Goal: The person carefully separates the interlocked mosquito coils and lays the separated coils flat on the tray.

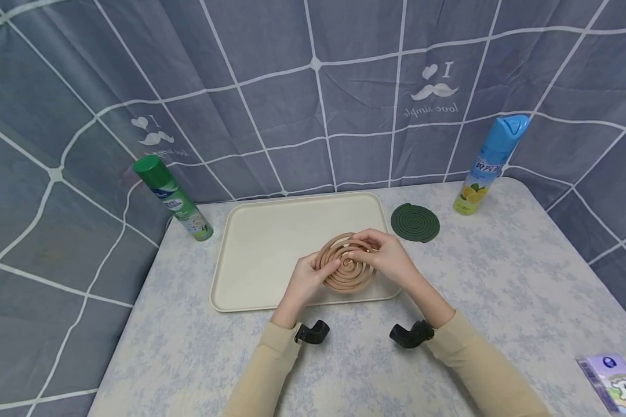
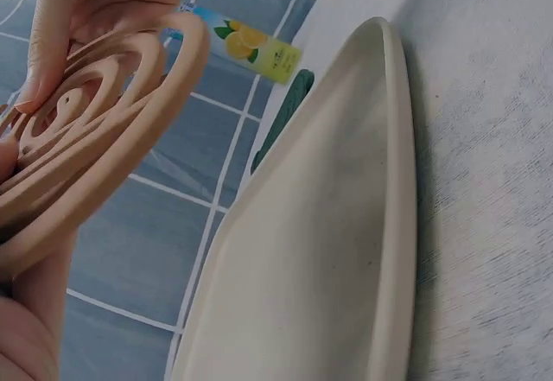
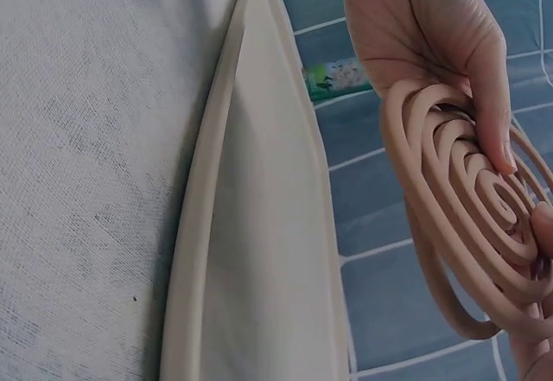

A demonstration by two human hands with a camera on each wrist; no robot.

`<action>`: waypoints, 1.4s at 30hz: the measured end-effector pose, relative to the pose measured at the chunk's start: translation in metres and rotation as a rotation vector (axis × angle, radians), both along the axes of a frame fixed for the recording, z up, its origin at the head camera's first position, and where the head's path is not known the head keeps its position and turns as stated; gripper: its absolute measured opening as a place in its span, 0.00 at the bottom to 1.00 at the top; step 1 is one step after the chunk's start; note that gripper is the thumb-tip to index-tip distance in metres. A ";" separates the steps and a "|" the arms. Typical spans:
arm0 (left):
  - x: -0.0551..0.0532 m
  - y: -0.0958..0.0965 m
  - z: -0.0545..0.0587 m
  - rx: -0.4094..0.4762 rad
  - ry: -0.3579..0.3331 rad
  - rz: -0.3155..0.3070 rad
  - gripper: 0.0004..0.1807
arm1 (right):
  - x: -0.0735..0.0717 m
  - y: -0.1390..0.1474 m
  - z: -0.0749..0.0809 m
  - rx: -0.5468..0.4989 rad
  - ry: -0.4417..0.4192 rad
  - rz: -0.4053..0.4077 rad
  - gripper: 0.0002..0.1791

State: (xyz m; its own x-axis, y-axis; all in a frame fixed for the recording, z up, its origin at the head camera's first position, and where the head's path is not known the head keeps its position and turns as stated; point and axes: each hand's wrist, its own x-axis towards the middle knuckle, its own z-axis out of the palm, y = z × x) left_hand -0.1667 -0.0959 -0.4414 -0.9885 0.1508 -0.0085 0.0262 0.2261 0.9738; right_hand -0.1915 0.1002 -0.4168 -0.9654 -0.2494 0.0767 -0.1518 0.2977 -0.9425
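Observation:
Both hands hold a brown spiral mosquito coil (image 1: 350, 284) above the right part of a cream tray (image 1: 271, 249). The left hand (image 1: 305, 279) grips the coil's left side, its thumb on the upper face. On the other side, the right hand (image 1: 388, 255) pinches the coil near its centre and far edge. In the right wrist view the coil's (image 3: 441, 169) rings stand apart at different heights, with a loop hanging below. From the left wrist the coil (image 2: 143, 139) appears tilted, clear of the tray (image 2: 393, 182). Some fingers are hidden beneath it.
A dark green mosquito coil (image 1: 415, 223) lies right of the tray. Behind it stands a blue and yellow spray can (image 1: 482, 174); a green spray can (image 1: 174, 200) is at the left. A purple packet (image 1: 618, 382) lies near right. A grey checked curtain (image 1: 281, 110) hangs behind.

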 end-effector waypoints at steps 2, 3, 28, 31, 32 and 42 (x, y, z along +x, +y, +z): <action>0.000 0.000 -0.001 0.020 -0.013 0.023 0.15 | 0.000 -0.001 -0.001 -0.008 0.000 -0.006 0.19; 0.000 0.001 -0.002 0.037 -0.018 0.039 0.15 | 0.001 -0.001 -0.002 -0.015 -0.003 -0.015 0.19; -0.001 -0.016 0.003 0.484 -0.235 -0.292 0.46 | 0.009 0.007 -0.015 -0.048 -0.008 0.070 0.09; -0.002 -0.022 0.002 0.448 -0.274 -0.328 0.42 | 0.010 0.009 -0.016 -0.014 0.032 0.153 0.08; -0.002 -0.023 0.002 0.441 -0.282 -0.340 0.40 | 0.011 0.009 -0.016 0.002 0.049 0.179 0.07; -0.006 -0.027 0.002 0.353 -0.367 -0.534 0.30 | 0.019 0.009 0.005 0.221 0.223 0.390 0.06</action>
State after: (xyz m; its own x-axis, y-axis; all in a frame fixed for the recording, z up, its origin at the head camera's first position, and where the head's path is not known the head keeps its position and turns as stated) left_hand -0.1732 -0.1226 -0.4391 -0.7224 0.6659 -0.1865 -0.2963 -0.0544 0.9536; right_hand -0.1725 0.1089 -0.4119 -0.7628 -0.6224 0.1752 -0.4826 0.3676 -0.7950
